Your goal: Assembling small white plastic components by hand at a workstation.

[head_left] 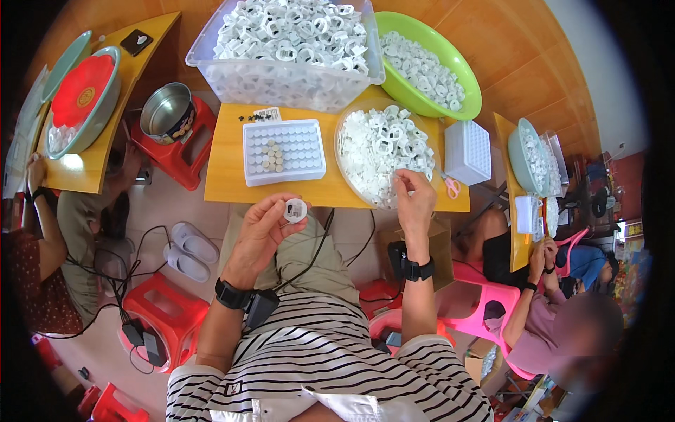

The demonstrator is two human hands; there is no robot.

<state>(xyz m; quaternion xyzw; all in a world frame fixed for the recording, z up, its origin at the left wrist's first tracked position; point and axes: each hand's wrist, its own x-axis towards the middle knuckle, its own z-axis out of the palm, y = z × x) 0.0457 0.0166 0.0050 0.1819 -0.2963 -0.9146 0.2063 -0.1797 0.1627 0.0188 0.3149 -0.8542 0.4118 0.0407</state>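
Note:
My left hand [266, 224] pinches a small round white plastic part [295, 210] with a dark slot and a pale label in its middle, held in front of the table edge. My right hand [415, 197] is at the near rim of a clear round tray [342, 165], its thumb and fingertips together; whatever they hold is too small to make out. Piled in that tray are white plastic rings [397, 141] and smaller white pieces [369, 172]. Left of it stands a white rectangular tray [285, 180] with rows of round white pieces and several tan discs [271, 156].
Behind stand a clear bin [281, 84] and a green basin [467, 84], both full of white parts. Pink-handled scissors [451, 186] and a stack of white trays [469, 152] sit at the right. Co-workers sit on both sides. Cables hang below the table, near a red stool [165, 309].

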